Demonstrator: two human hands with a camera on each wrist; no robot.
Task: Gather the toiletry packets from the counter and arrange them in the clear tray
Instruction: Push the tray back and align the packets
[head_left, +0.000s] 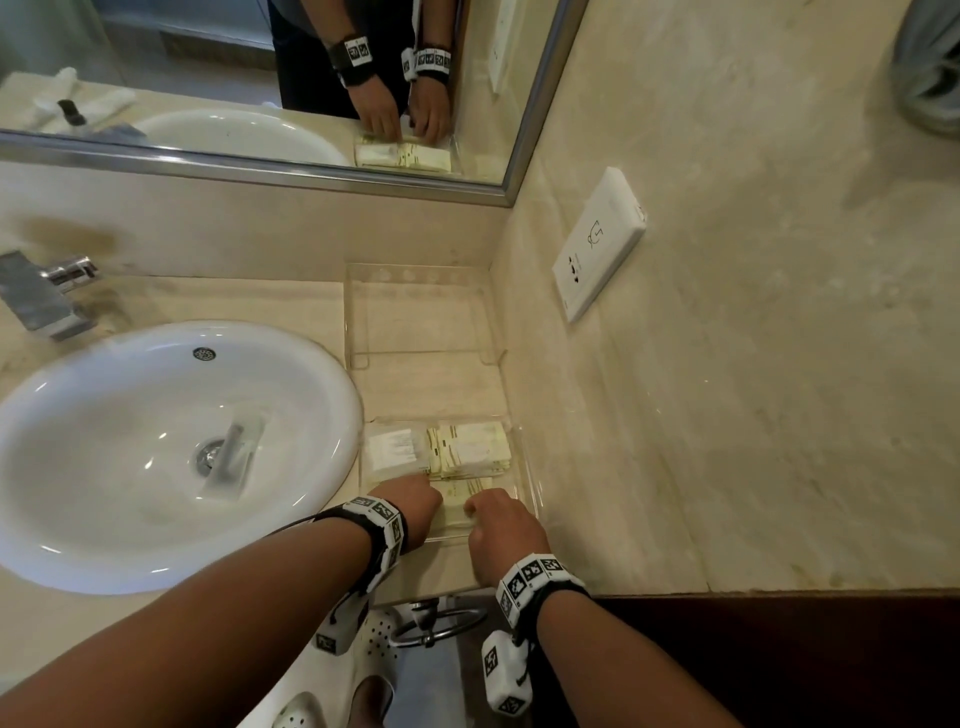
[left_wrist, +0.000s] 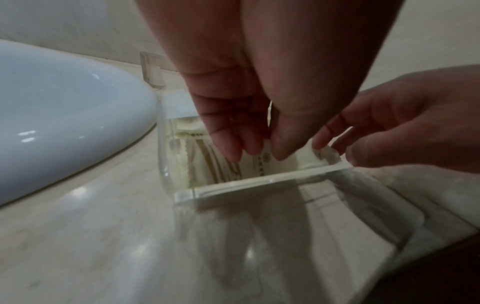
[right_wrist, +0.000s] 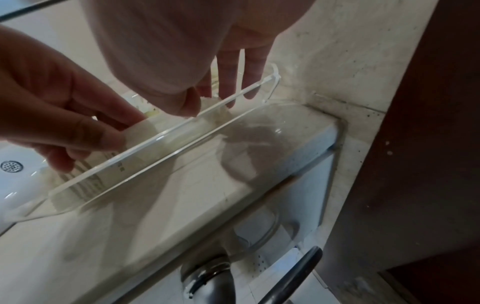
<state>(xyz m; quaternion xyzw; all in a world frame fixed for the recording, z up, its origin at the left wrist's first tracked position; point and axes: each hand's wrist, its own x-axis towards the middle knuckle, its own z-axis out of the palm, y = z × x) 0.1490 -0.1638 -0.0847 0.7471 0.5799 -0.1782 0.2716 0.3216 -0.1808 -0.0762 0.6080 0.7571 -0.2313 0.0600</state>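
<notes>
The clear tray (head_left: 524, 467) sat on the beige stone surface (head_left: 218, 301) just right of the white oval sink (head_left: 156, 452), against the right wall. In its far half lay a stack of cream packets (head_left: 470, 449) beside a whiter packet (head_left: 395, 449), long axes running left to right. In the near half, the left hand (head_left: 413, 501) and right hand (head_left: 501, 525) each pinched one end of a flat cream packet (left_wrist: 255, 164) with serrated ends, also lying left to right. A second clear tray (head_left: 421, 317) stood farther back.
</notes>
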